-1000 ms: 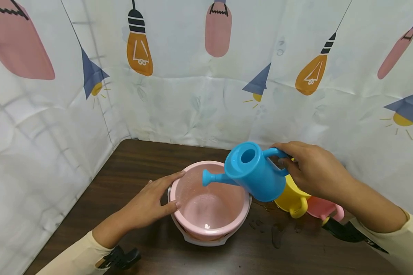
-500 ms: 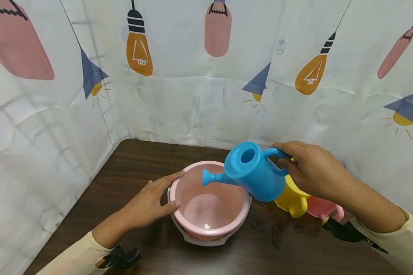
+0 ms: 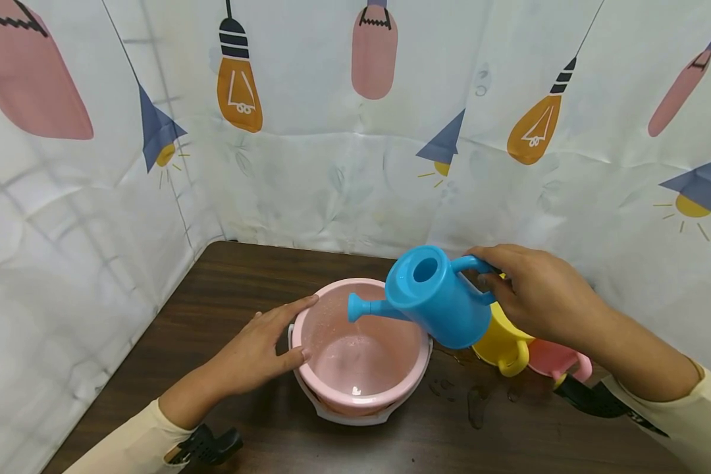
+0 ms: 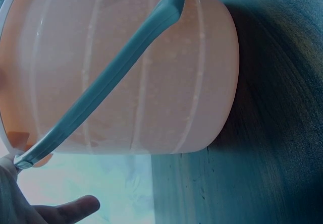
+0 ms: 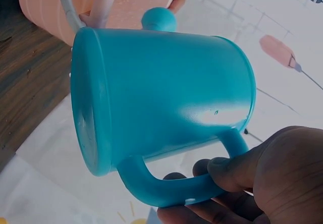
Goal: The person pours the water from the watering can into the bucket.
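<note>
My right hand [image 3: 533, 283] grips the handle of a blue watering can [image 3: 444, 303], its fingers curled round it in the right wrist view. The can [image 5: 166, 93] is tilted, with its spout [image 3: 376, 307] over the right and middle part of a pink bucket [image 3: 355, 398]. My left hand [image 3: 261, 342] rests on the bucket's left rim, its fingers spread and the thumb over the edge. The left wrist view shows the bucket's ribbed side, its pale carrying handle [image 4: 101, 93] hanging down, and an extended finger [image 4: 75, 209]. Droplets cling to the bucket's inner wall.
Behind my right hand a yellow cup [image 3: 500, 339] and a pink cup [image 3: 553, 359] stand on the dark wooden table [image 3: 231, 283]. Small puddles [image 3: 476, 401] lie to the bucket's right. A printed white curtain [image 3: 332, 191] borders the table at the back and left.
</note>
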Demonstrator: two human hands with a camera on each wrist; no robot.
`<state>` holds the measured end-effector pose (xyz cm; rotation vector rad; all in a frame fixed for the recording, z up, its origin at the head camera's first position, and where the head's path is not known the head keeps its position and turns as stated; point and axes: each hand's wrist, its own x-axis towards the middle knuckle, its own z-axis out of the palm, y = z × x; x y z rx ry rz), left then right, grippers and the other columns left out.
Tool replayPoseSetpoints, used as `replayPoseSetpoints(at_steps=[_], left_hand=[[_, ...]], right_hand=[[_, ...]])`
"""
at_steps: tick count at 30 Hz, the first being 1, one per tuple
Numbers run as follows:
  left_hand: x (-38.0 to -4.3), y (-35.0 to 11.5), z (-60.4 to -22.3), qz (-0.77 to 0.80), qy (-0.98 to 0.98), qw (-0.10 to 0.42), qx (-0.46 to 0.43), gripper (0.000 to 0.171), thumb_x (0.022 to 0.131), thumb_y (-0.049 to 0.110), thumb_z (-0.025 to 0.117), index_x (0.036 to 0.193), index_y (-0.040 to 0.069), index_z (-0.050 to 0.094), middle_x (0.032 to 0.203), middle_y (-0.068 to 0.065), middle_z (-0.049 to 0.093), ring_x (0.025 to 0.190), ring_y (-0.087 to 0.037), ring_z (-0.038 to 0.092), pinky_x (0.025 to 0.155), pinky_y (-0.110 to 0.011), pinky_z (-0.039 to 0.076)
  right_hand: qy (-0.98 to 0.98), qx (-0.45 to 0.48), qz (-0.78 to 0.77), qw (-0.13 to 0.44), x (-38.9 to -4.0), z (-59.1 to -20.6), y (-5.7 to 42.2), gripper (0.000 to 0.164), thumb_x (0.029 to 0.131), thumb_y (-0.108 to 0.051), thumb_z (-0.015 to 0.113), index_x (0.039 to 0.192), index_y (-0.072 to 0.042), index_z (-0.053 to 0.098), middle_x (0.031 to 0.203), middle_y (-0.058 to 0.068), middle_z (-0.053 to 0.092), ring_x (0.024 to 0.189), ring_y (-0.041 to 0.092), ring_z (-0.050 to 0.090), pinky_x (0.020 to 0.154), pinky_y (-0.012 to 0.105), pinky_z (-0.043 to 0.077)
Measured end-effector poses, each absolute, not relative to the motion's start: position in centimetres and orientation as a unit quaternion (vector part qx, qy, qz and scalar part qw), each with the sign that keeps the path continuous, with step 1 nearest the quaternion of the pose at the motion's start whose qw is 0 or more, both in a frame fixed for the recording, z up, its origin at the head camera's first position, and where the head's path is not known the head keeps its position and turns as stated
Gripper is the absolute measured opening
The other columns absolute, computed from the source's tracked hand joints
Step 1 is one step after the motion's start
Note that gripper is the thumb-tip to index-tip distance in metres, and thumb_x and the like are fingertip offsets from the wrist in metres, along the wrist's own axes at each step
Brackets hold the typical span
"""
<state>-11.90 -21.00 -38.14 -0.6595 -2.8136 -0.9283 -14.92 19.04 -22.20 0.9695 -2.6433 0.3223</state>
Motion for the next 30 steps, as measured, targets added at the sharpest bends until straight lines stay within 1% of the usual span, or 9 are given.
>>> replayPoseSetpoints(at_steps=[30], left_hand=[[-11.97, -21.09, -38.35, -0.303, -0.926, 0.055, -0.220, 0.076, 0.093, 0.046, 0.068, 0.159, 0.038, 0.032, 0.154, -0.007, 0.047, 0.141, -0.034, 0.044, 0.105, -0.081, 0.020]], right_hand=[[-0.922, 0.338, 0.110, 0.155, -14.90, -22.21, 18.97, 0.036, 0.090, -0.001, 0.073, 0.126, -0.007, 0.070, 0.105, 0.002, 0.073, 0.084, 0.021, 0.068, 0.069, 0.045, 0.060]])
